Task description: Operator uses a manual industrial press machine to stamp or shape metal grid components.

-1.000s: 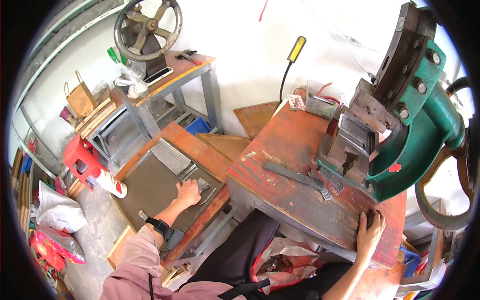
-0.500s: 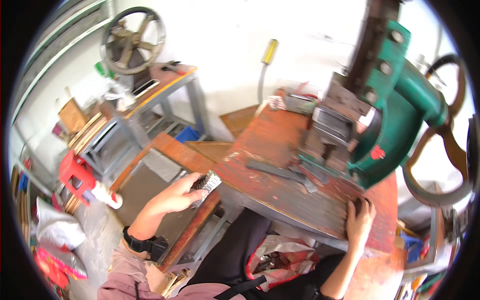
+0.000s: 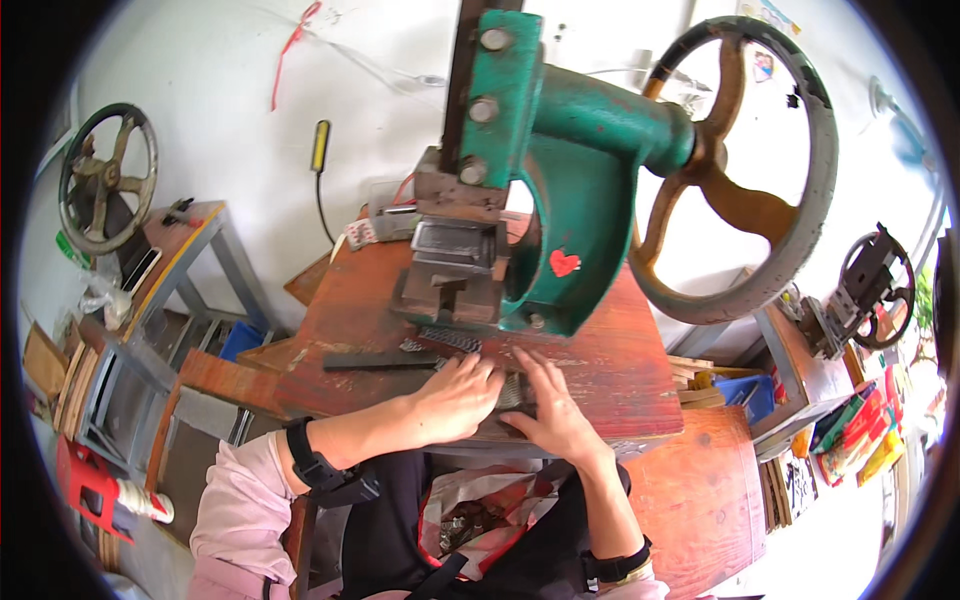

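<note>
At far left of the person, a low tray (image 3: 187, 468) carries a grey sheet-like block of thin strips (image 3: 208, 411). Next along, a dark flat bar (image 3: 368, 361) lies across the left part of the red-brown worktable (image 3: 625, 375). Just right of it, the left hand (image 3: 460, 398) bends low over the tabletop, fingers curled and close together; its fingertips are partly hidden, so I cannot tell whether it grips anything. Farther back, small toothed metal pieces (image 3: 450, 338) lie in front of the green press (image 3: 590, 225).

The ribbed metal bundle (image 3: 513, 392) sits between the hands, near the table's near edge. At its right, the right hand (image 3: 556, 412) has thumb and fingers spread around it; whether they squeeze is unclear.

The bundle looks stiff and fairly dense for its size, probably smooth enough for loose pieces to slide apart. Pressing both ends inward should keep it together; thin edges may be sharp or bend.
</note>
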Demonstrator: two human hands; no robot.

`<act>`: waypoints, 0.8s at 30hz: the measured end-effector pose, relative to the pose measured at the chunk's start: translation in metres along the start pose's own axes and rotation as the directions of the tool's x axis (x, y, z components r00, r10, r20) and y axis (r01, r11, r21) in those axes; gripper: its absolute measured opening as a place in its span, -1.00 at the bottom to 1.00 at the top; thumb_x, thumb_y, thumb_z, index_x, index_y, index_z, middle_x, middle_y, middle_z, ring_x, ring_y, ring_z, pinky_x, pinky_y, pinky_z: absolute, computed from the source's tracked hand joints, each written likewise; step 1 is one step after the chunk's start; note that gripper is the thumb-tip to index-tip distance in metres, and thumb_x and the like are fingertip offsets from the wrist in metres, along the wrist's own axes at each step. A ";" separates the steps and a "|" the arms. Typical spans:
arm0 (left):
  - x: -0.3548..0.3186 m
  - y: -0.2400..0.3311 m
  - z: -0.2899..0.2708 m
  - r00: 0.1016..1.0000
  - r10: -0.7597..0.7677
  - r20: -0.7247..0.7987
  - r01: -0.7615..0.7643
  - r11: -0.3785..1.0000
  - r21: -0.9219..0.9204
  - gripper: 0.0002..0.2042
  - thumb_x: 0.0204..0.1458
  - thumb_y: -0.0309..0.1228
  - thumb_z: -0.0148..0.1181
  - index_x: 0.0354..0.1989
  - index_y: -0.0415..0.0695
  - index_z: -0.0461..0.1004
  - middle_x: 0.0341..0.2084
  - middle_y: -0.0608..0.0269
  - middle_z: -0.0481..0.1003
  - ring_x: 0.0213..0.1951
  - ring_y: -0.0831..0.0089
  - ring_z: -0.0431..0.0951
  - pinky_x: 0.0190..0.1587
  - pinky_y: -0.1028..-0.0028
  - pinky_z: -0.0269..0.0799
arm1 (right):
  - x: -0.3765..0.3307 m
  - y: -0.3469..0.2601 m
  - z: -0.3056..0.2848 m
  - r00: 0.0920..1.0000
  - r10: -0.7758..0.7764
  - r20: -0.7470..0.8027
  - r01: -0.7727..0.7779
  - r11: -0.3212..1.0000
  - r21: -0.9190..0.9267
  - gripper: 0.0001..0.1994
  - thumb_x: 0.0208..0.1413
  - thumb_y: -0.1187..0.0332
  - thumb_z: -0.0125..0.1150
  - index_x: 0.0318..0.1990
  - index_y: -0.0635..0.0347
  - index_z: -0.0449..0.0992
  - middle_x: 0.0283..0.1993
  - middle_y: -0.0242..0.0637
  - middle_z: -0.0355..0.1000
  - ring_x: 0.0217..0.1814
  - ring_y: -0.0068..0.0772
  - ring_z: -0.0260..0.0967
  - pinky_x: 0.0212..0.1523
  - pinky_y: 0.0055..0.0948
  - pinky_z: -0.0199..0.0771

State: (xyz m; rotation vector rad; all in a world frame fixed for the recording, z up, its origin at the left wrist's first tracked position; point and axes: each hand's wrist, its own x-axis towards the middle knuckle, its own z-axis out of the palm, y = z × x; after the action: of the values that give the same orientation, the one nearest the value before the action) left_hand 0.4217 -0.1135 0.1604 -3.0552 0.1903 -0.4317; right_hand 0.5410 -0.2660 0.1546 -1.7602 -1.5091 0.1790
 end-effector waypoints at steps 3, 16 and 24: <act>-0.005 0.000 0.007 1.000 -0.009 -0.001 0.009 1.000 -0.024 -0.44 -0.28 -0.50 0.24 -0.05 -0.50 0.24 -0.27 -0.15 0.40 -0.17 0.07 0.40 -0.13 0.28 0.34 | 0.008 0.012 0.000 0.998 -0.047 0.035 0.048 0.998 -0.040 -0.33 -0.16 0.40 0.33 0.18 0.24 0.23 0.01 -0.01 0.32 0.10 0.03 0.19 0.11 -0.22 0.23; -0.040 -0.002 -0.006 0.937 -0.349 0.010 0.302 0.796 -0.524 -0.26 -0.11 -0.52 0.23 0.25 -0.33 -0.04 -0.09 -0.16 0.36 -0.10 -0.04 0.35 0.05 0.17 0.24 | 0.017 0.000 0.000 0.997 0.066 0.033 -0.066 0.998 0.000 -0.42 -0.20 0.38 0.38 0.04 0.37 0.35 -0.05 -0.01 0.37 -0.02 -0.06 0.31 0.01 -0.28 0.35; 0.008 -0.101 -0.032 0.609 -0.616 -0.499 0.071 0.669 -0.739 -0.03 -0.18 -0.65 0.26 0.32 -0.21 -0.37 0.20 -0.13 -0.02 0.04 0.22 0.33 0.10 0.23 0.26 | 0.130 -0.027 0.002 0.944 0.115 -0.310 -0.075 0.988 0.138 -0.20 -0.18 0.38 0.37 0.23 0.39 0.05 -0.01 0.09 0.34 0.04 0.08 0.31 0.07 -0.20 0.32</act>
State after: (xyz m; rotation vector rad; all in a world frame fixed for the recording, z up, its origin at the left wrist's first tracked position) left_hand 0.4320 -0.0159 0.2004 -3.3120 -0.4068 -2.0484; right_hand 0.5560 -0.1509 0.2194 -1.6711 -1.1579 0.0338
